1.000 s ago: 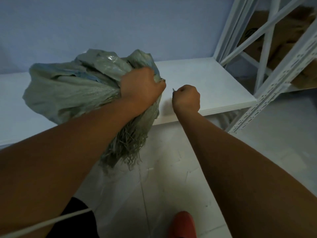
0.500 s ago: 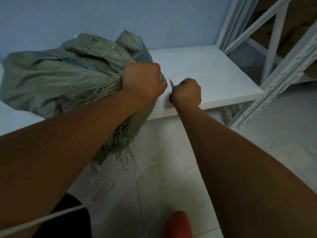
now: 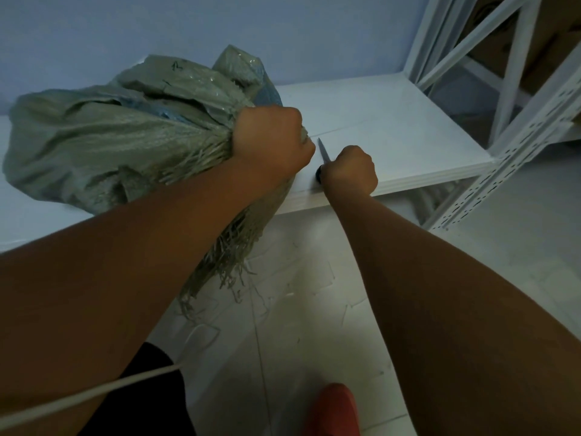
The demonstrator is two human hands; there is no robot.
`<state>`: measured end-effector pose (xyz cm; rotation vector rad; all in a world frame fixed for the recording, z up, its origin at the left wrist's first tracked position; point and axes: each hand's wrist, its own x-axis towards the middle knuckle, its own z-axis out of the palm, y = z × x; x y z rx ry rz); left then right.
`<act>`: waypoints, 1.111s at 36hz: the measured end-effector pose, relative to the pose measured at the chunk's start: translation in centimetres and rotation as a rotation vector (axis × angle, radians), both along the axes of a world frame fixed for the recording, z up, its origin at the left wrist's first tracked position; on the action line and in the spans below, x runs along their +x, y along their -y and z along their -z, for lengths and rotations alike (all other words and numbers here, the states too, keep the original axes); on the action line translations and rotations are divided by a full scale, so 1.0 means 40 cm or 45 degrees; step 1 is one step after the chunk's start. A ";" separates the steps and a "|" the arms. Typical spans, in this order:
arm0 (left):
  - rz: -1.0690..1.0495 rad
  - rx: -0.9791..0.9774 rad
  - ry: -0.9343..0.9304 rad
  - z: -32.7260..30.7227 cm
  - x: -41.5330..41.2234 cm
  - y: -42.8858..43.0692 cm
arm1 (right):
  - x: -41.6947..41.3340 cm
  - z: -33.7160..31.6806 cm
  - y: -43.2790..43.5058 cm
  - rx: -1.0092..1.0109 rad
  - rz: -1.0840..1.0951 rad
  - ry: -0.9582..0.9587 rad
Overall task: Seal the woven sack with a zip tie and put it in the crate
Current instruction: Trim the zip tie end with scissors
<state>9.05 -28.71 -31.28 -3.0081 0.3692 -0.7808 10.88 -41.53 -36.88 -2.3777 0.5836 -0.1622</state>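
Note:
A grey-green woven sack (image 3: 125, 136) lies on a low white shelf (image 3: 393, 127), its frayed mouth hanging over the front edge. My left hand (image 3: 270, 140) is clenched around the gathered neck of the sack. Just to its right, my right hand (image 3: 350, 169) is a fist shut on a thin zip tie (image 3: 323, 151), whose pointed tail sticks up between the two hands; a dark bit shows at the fist's left side. No crate is in view.
A white metal rack (image 3: 518, 105) with perforated uprights stands at the right, with brown cardboard behind it. A blue wall is behind the shelf. The floor is pale tile; a red shoe (image 3: 333, 410) and a white cord (image 3: 94, 394) show below.
The sack has shifted left and lies lower on the shelf. My right hand has come closer to my left hand, and the zip tie's tail now shows more.

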 end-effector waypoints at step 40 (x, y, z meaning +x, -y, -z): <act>0.052 -0.145 0.043 -0.126 -0.042 -0.103 | -0.050 -0.138 -0.101 0.652 0.032 0.048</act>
